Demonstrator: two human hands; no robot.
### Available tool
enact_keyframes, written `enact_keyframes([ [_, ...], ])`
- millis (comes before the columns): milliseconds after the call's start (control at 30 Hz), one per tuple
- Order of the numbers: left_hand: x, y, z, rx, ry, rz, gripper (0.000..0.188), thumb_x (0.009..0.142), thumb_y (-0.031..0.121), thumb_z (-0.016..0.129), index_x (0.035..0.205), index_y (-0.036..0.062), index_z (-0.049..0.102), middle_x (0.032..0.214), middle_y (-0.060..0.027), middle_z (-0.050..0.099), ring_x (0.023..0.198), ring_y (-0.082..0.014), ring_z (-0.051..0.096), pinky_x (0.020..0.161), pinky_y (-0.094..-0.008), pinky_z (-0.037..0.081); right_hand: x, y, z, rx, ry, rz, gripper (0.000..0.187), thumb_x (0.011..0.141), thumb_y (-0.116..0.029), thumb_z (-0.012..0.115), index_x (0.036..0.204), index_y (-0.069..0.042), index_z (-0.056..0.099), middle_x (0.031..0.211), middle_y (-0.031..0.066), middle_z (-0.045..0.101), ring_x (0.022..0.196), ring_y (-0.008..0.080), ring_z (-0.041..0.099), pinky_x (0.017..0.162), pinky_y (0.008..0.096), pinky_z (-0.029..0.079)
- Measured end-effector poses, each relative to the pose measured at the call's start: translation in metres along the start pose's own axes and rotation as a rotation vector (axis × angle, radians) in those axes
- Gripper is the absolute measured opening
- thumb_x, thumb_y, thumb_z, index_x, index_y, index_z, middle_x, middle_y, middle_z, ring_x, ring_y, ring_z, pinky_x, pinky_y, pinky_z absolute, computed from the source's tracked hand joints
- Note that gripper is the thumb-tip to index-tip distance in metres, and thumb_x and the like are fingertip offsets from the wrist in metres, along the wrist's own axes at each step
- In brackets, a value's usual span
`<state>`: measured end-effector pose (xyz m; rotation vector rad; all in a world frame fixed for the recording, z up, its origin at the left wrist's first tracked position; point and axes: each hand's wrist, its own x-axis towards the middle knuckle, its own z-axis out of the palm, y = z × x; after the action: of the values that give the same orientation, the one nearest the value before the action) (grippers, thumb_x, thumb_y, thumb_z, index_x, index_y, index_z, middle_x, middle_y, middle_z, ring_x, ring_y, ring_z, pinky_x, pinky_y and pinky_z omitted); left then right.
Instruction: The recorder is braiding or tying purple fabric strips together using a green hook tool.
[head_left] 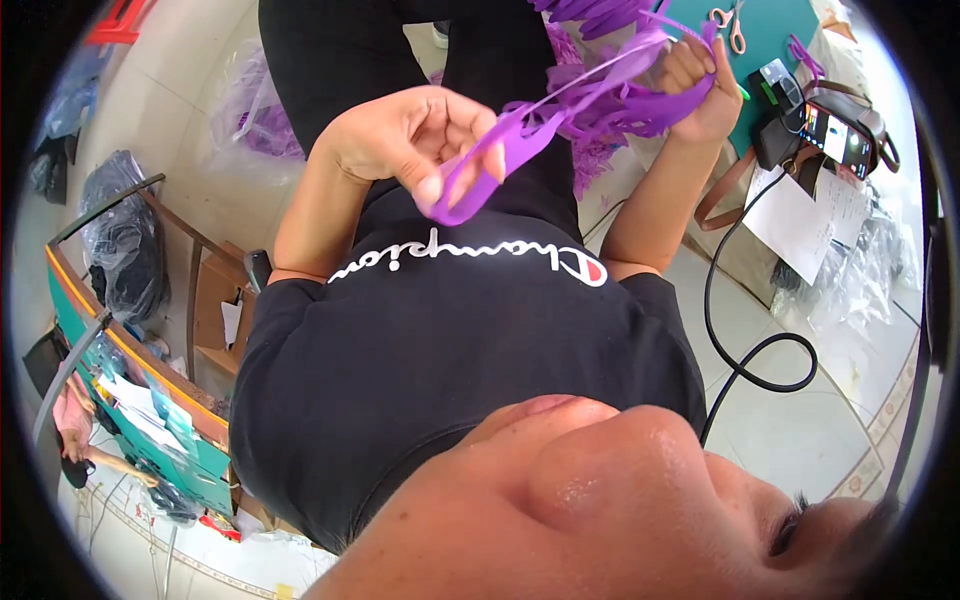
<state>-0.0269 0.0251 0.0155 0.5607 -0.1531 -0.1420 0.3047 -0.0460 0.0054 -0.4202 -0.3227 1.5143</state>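
My left hand (425, 145) is closed on the looped end of a purple rubbery strap (530, 140), in front of my black shirt. Its thumb and fingers pinch the loop's edge. From there the strap runs to the right into a bunch of thin purple strips (635, 110) with cut-out gaps. My right hand (700, 85) grips that bunch with curled fingers. One narrow strand is stretched between the two hands. Whether the strips are separate pieces or joined cannot be made out.
More purple pieces (600, 15) lie at the far edge. Orange-handled scissors (737, 30) rest on a green surface (775, 35) at right, near a lit phone (838, 140) and a black cable (715, 300). A clear bag of purple pieces (262, 110) sits on the floor. Another person (75, 425) works at left.
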Motion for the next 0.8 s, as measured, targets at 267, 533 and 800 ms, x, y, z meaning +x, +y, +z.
enact_keyframes([
  [267,0.024,-0.024,-0.014,0.353,0.932,0.507,0.012,0.082,0.008,0.07,0.082,0.0036,0.059,0.076,-0.0028,0.063,0.066,-0.0087,0.06,0.06,-0.0205,0.046,-0.052,0.098,0.081,-1.197,-0.099,0.142,0.028,0.075,-0.025,0.069,0.077,-0.001,0.054,0.066,0.007,0.053,0.059,0.0211,0.051,0.055,0.0344,0.039],
  [533,0.03,-0.026,-0.006,0.355,0.967,0.597,0.013,0.082,0.007,0.07,0.081,0.0039,0.057,0.075,-0.0043,0.062,0.067,-0.0093,0.06,0.064,-0.0219,0.049,-0.038,0.123,0.081,-1.624,-0.477,-0.367,0.021,0.071,-0.009,0.071,0.082,-0.003,0.054,0.062,0.0121,0.053,0.055,0.0317,0.055,0.049,0.0375,0.041],
  [800,0.03,-0.025,-0.004,0.434,0.988,0.624,0.014,0.083,0.007,0.07,0.079,0.0039,0.056,0.072,-0.0044,0.062,0.066,-0.0086,0.06,0.062,-0.0211,0.049,-0.036,0.13,0.084,-1.637,-0.454,-0.35,0.015,0.072,-0.005,0.067,0.083,-0.002,0.057,0.061,0.0119,0.05,0.054,0.033,0.052,0.049,0.0372,0.041],
])
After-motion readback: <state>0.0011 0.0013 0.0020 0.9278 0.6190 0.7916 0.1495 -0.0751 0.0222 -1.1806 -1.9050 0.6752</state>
